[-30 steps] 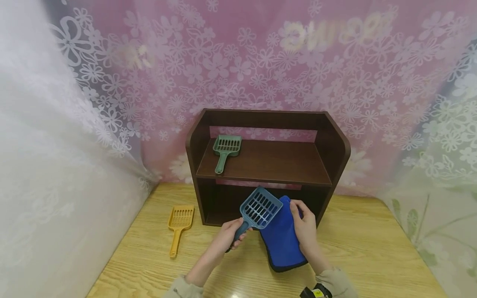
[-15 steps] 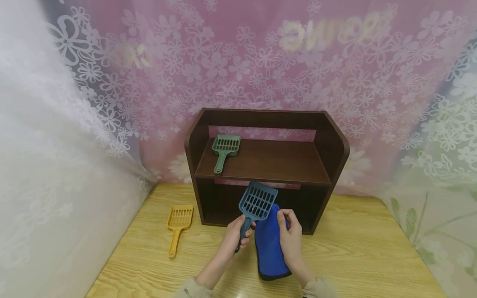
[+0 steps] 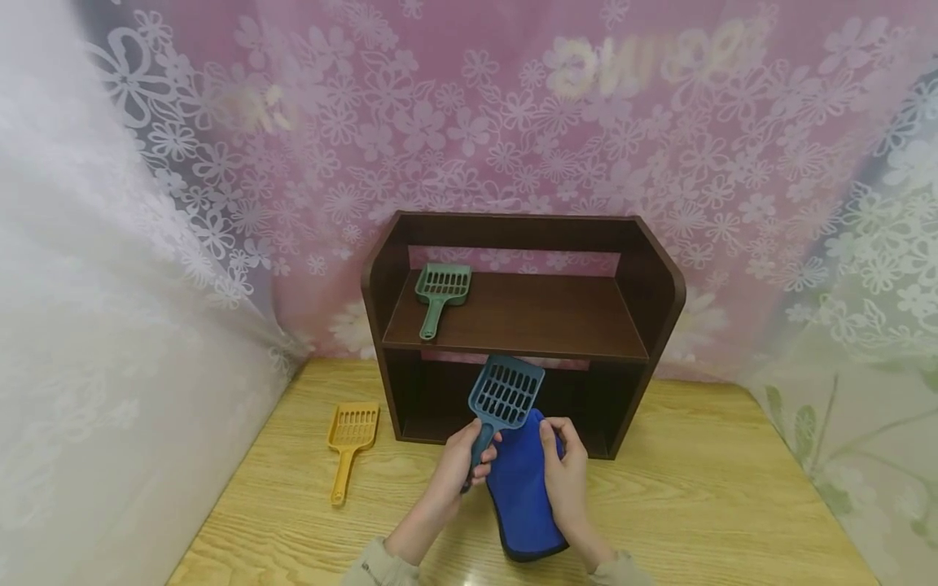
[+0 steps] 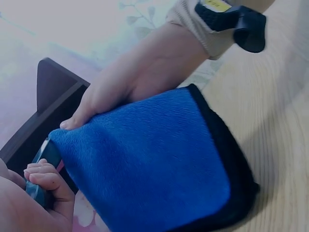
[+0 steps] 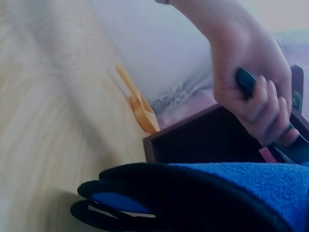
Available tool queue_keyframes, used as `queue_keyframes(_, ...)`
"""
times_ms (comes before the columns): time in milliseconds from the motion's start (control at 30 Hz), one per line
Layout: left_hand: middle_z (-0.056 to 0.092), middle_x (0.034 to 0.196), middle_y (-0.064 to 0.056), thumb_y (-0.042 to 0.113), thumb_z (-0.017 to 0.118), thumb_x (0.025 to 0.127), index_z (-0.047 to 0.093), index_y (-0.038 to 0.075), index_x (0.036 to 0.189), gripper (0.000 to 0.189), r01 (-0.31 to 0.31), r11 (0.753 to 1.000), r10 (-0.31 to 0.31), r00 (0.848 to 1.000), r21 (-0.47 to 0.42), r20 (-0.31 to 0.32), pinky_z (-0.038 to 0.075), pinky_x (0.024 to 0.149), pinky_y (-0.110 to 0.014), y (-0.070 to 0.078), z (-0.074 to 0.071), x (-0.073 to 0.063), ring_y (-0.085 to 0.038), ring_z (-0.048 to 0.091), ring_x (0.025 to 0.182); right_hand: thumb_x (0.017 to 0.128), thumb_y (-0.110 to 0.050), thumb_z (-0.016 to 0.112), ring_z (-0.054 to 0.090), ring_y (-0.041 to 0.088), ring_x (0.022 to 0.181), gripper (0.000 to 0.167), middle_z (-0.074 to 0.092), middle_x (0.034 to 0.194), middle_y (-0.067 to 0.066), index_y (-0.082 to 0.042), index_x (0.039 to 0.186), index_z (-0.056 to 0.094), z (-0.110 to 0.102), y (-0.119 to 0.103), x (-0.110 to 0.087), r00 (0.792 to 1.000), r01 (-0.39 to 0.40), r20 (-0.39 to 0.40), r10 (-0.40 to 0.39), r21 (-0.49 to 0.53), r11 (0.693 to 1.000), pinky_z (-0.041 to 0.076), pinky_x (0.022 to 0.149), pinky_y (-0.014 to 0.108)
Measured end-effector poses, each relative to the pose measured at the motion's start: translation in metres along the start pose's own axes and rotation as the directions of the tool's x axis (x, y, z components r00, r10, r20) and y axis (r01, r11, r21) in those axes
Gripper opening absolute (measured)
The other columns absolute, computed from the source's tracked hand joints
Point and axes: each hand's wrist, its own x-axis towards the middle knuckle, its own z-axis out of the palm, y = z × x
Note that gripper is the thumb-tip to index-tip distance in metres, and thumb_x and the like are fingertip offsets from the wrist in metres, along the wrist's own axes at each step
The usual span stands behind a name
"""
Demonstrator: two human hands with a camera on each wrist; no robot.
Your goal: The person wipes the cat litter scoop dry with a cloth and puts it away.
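Fingers of the left hand (image 3: 456, 465) are curled around the handle of a blue scoop (image 3: 506, 392), clamped on it, and the slotted head rises beyond them, leaning to the right. Over on the other side, the right hand (image 3: 567, 480) has thumb and fingers pinched together on the top of a blue cloth (image 3: 522, 488). That cloth drops from those fingers back toward the person, its black border running along the near end; the right wrist view shows its edge in several layers. Whether the lower end touches the table (image 3: 696, 456) is hard to tell. Its upper part sits just beside the left fingers, partly behind the scoop's head, though contact between the two can't be made out. Well to the left of the left fingers, a yellow scoop (image 3: 352, 431) lies on the table, handle toward the person. Straight ahead of both sets of fingers stands a dark brown shelf unit (image 3: 557, 313), and on its upper board, ahead and slightly left of the left fingers, rests a green scoop (image 3: 443, 285). Farther ahead, beyond the unit, hangs a pink curtain (image 3: 513, 155) with white flowers.
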Motion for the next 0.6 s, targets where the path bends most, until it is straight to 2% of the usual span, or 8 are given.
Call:
queue_keyframes(167,0.041,0.067,0.005,0.034,0.034,0.111,0.059,0.003,0.102,0.041,0.024,0.999,-0.025,0.999,0.023,0.03,0.028,0.045,-0.015,-0.002,-0.001,-0.005,-0.002,0.032,0.049,0.105,-0.011,0.055,0.054,0.006,0.087,0.017,0.063,0.097,0.009,0.003,0.105,0.065,-0.006,-0.004,0.016,0.997,0.044,-0.064,-0.045,-0.022,0.999,0.042,0.077,0.014)
queue_keyframes(333,0.042,0.065,0.007,0.031,0.031,0.112,0.058,0.003,0.102,0.04,-0.006,0.999,0.002,0.996,0.041,0.092,0.029,0.045,-0.014,-0.005,-0.004,-0.01,0.0,0.033,0.048,0.105,-0.009,0.055,0.053,0.005,0.087,0.019,0.062,0.096,0.012,0.007,0.105,0.064,-0.011,-0.018,0.027,0.992,0.068,-0.1,-0.071,-0.04,0.997,0.041,0.078,0.014)
queue_keyframes(467,0.042,0.065,0.008,0.03,0.031,0.111,0.059,0.008,0.099,0.037,-0.013,0.995,-0.001,0.989,0.094,0.15,0.029,0.044,-0.013,-0.006,-0.007,-0.014,0.001,0.033,0.048,0.105,-0.005,0.054,0.052,0.007,0.085,0.019,0.06,0.095,0.016,0.013,0.106,0.062,-0.016,-0.041,0.03,0.992,0.067,-0.105,-0.072,-0.05,0.996,0.041,0.076,0.014)
queue_keyframes(600,0.042,0.066,0.006,0.033,0.036,0.11,0.06,0.008,0.098,0.036,0.028,0.987,-0.056,0.983,0.158,0.173,0.028,0.046,-0.015,-0.005,-0.008,-0.017,-0.001,0.032,0.049,0.105,-0.007,0.053,0.052,0.007,0.085,0.021,0.059,0.093,0.012,0.013,0.107,0.062,-0.021,-0.051,0.034,0.996,0.041,-0.072,-0.045,-0.051,0.998,0.041,0.077,0.014)
